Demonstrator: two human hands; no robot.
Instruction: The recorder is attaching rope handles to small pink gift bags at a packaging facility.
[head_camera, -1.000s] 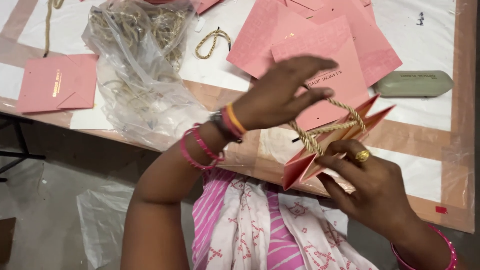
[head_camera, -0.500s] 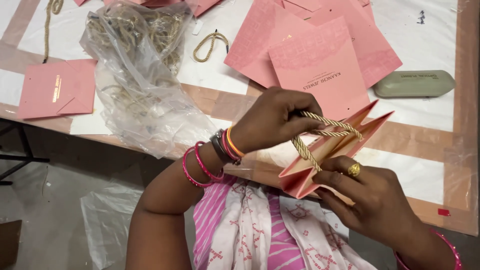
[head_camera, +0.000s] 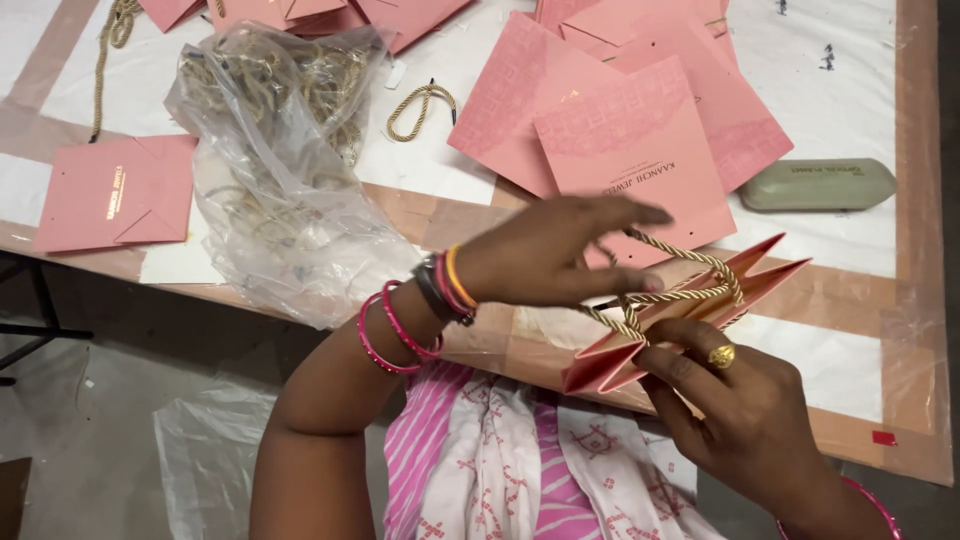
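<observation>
a folded pink paper bag (head_camera: 690, 320) sits in the hands. flat pink bags (head_camera: 640, 140) lie stacked on the bench, one more (head_camera: 115, 192) far left beside a clear plastic bag of cords (head_camera: 270, 170).

Clear plastic bag (head_camera: 270, 180) stuffed with gold cords on the desk (head_camera: 850, 90). Loose gold cord loop (head_camera: 420, 105) just beside it. Flat pink bags (head_camera: 640, 130) stacked behind; one (head_camera: 115, 190) apart at left. Olive-green case (head_camera: 815, 185) near the right edge.
</observation>
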